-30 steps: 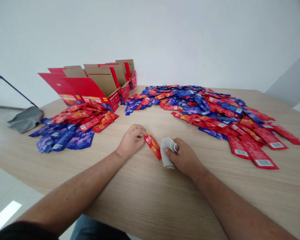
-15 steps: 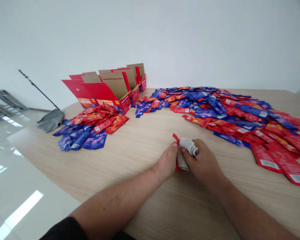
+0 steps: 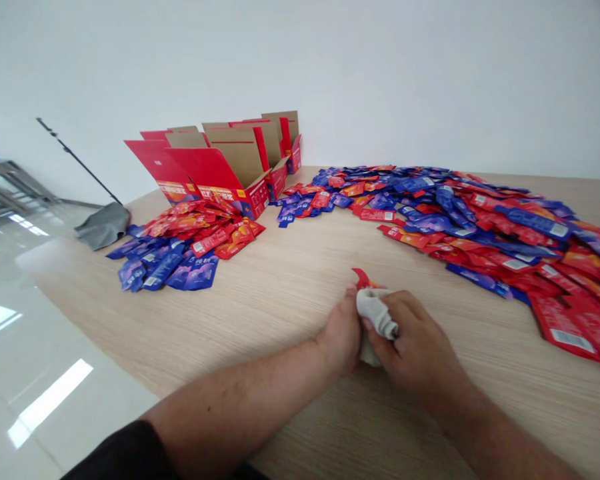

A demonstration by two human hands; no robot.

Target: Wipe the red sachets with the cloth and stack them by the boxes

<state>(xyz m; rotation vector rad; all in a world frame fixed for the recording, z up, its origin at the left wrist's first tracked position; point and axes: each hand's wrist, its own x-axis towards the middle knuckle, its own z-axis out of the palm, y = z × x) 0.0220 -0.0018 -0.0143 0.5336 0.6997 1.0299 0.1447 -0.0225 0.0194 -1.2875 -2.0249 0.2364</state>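
Low over the near part of the table, my left hand [image 3: 343,331] is closed on a red pouch [image 3: 361,277]. Only the pouch's top end shows above the fingers; the rest is hidden by the hand and the cloth. My right hand [image 3: 417,337] grips a bunched whitish cloth [image 3: 375,311] between thumb and fingers. The cloth is pressed against the pouch, and the two hands are side by side. Nearest to the right hand, a long heap of red and blue pouches [image 3: 460,260] spreads over the table's right side.
A smaller pile of red and blue pouches [image 3: 195,243] lies at the left. Behind it stand several open red cardboard boxes [image 3: 253,197] with raised flaps. A grey cloth [image 3: 105,225] lies at the wooden table's [image 3: 260,300] left edge, beside a thin black pole [image 3: 80,160].
The whitish cloth has shifted over the red pouch and is bunched differently, its folded end now lower. Both hands sit slightly lower in the view. The camera view has tilted a little.
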